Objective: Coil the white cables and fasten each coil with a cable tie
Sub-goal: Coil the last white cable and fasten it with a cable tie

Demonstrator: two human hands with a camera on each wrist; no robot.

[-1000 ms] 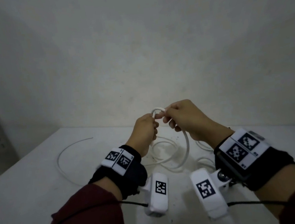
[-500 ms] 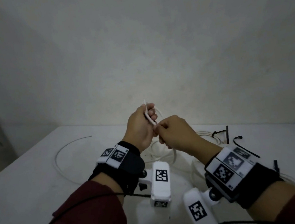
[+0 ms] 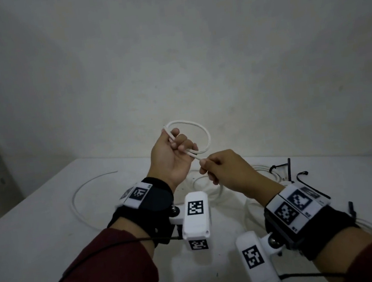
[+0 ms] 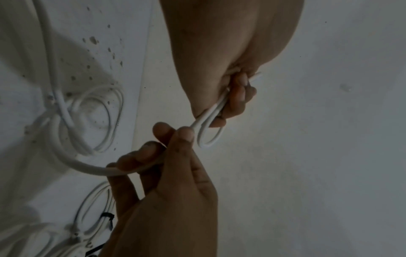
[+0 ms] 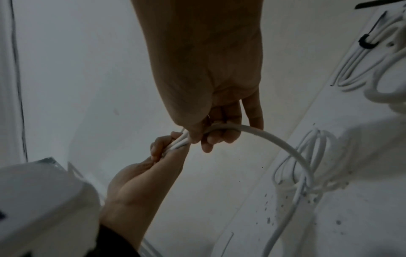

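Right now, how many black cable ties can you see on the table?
3 black cable ties, all right of the right hand: the farthest, the middle one, the nearest beside the wristband. The arm may hide others.

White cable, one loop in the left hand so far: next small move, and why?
Probably feed a second loop: the right hand slides back along the white cable and brings the next length up to the left hand. Only one loop is held, the rest trails to the table, so it's too early for a cable tie.
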